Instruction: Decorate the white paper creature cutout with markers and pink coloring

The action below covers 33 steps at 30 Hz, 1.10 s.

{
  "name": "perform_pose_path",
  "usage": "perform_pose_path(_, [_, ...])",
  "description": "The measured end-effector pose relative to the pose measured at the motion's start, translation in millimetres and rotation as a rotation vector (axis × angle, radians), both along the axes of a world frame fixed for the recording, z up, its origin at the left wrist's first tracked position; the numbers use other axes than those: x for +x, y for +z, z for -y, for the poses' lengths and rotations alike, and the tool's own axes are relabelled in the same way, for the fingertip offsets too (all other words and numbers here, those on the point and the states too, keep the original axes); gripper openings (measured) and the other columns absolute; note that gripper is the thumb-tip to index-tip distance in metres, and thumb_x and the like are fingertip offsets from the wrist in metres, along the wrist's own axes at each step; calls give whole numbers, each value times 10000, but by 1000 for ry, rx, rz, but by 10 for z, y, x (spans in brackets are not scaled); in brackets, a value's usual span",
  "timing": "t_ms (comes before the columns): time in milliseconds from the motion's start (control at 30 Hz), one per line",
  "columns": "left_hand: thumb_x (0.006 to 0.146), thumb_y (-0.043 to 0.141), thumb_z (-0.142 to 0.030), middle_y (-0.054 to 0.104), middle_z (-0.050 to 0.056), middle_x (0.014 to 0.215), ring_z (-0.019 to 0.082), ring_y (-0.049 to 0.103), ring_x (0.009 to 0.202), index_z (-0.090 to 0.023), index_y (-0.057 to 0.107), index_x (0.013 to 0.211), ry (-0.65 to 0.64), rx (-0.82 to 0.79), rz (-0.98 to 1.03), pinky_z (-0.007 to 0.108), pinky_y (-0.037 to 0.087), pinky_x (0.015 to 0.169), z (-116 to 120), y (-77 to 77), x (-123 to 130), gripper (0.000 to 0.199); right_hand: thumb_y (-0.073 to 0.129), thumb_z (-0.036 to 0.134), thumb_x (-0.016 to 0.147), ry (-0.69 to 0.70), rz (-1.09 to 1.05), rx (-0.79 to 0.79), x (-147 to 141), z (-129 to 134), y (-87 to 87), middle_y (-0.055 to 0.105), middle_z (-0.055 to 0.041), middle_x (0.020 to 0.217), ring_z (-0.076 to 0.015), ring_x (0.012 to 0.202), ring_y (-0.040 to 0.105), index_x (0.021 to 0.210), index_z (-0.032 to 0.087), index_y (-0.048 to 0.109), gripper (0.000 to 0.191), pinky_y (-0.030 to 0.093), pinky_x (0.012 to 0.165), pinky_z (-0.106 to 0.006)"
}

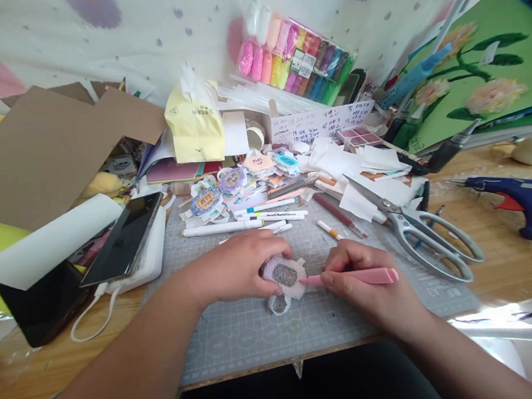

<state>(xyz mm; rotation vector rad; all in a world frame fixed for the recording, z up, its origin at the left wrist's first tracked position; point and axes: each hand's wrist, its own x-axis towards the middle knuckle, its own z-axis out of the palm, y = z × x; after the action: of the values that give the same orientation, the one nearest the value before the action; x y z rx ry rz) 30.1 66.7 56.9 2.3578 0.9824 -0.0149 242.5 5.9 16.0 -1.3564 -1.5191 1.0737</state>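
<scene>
My left hand grips the left edge of a small pale purple and pink paper piece with a dark grey oval in its middle. A white paper loop hangs below it. In my right hand is a pink marker, its tip at the right edge of the paper piece. Both hands are over the grey cutting mat. An orange-and-white marker cap lies just above my right hand.
Several markers and decorated paper pieces lie behind the hands. Grey scissors and a blue glue gun are at the right. A phone rests on a white device at the left, near a yellow tissue pack.
</scene>
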Motion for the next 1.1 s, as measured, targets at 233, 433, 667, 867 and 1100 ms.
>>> perform_pose_path(233, [725, 715, -322, 558, -17, 869, 171, 521, 817, -240, 622, 965, 3, 9, -5, 258, 357, 672, 6, 13, 15, 270, 672, 314, 719, 17, -81, -31, 1, -19, 21, 542, 23, 558, -130, 540, 473, 578, 207, 518, 234, 377, 504, -247])
perform_pose_path(433, [718, 710, -319, 559, -22, 860, 167, 526, 805, -251, 627, 960, 8, 12, 2, 255, 355, 660, 1, 3, 17, 264, 669, 298, 705, -8, -66, -54, 2, -21, 29, 528, 29, 550, -127, 534, 471, 573, 203, 515, 224, 366, 496, -249])
perform_pose_path(667, [736, 698, -351, 563, -17, 864, 173, 527, 807, -252, 626, 961, 7, 2, 2, 259, 362, 665, 2, 12, 14, 256, 651, 259, 698, -7, -110, -64, 19, -27, 0, 505, 37, 537, -127, 529, 442, 563, 210, 496, 211, 336, 495, -257])
perform_pose_path(867, [743, 687, -357, 571, -16, 871, 174, 526, 808, -257, 628, 962, 4, 4, 5, 259, 363, 665, 8, 5, 2, 247, 665, 285, 714, -57, -190, -45, 38, -44, -28, 516, 38, 547, -128, 525, 425, 586, 213, 512, 212, 327, 499, -265])
perform_pose_path(1100, [731, 698, -318, 555, -21, 864, 168, 520, 807, -262, 627, 968, 12, -11, -2, 259, 359, 666, 12, 18, 14, 254, 663, 261, 693, -46, -199, -70, 29, -40, -5, 505, 42, 524, -132, 528, 448, 560, 214, 504, 212, 348, 506, -263])
